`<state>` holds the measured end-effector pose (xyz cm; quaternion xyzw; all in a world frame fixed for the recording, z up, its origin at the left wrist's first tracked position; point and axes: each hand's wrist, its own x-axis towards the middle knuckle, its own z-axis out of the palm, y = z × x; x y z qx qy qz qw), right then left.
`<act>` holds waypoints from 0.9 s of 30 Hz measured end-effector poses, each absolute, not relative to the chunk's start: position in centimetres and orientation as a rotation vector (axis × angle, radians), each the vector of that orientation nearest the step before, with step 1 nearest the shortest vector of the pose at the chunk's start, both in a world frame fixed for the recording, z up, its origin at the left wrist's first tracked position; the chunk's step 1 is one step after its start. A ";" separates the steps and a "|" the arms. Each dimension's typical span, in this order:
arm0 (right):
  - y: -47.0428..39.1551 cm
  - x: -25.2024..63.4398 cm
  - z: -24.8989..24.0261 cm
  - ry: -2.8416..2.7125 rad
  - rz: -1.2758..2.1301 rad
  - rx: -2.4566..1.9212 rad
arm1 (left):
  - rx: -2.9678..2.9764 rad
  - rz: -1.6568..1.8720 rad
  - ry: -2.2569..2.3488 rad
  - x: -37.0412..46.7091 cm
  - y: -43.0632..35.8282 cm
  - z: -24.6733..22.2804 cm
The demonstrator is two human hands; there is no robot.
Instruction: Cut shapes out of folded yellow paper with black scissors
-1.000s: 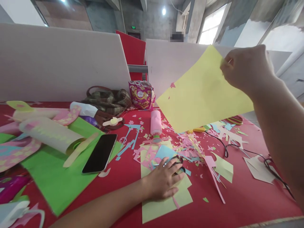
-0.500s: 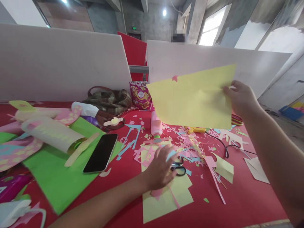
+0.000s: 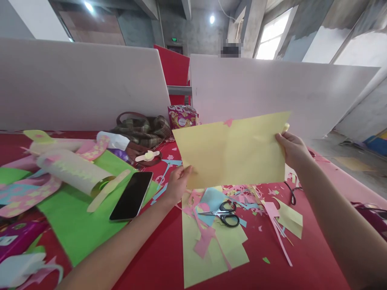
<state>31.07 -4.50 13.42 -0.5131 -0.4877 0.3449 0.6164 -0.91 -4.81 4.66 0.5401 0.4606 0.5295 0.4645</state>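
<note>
A large sheet of yellow paper is held up above the table between my two hands. My left hand pinches its lower left edge, and my right hand grips its right edge. A small pink paper piece shows at the sheet's top edge. Below the sheet lie scissors with black handles, resting on light blue paper and pink scraps. More pale yellow paper lies under them. Part of the table behind the raised sheet is hidden.
On the left, a phone lies on green paper beside a paper tube and a wooden stick. A plaid bag and a purple snack bag stand before the white partitions. Paper scraps litter the red table.
My left hand has left the scissors area and taken hold of the yellow sheet's left side. The sheet has come lower, and the scissors are now in plain sight.
</note>
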 end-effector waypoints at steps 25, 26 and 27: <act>-5.9 28.3 12.9 -1.668 0.516 -1.724 | 1.655 0.655 1.134 -0.1 -6.9 5.3; -5.6 28.4 12.5 -1.684 0.326 -1.770 | 1.648 0.619 1.156 -0.1 -6.9 5.4; -5.4 28.5 12.2 -1.711 0.165 -1.799 | 1.637 0.603 1.162 -0.2 -7.0 5.6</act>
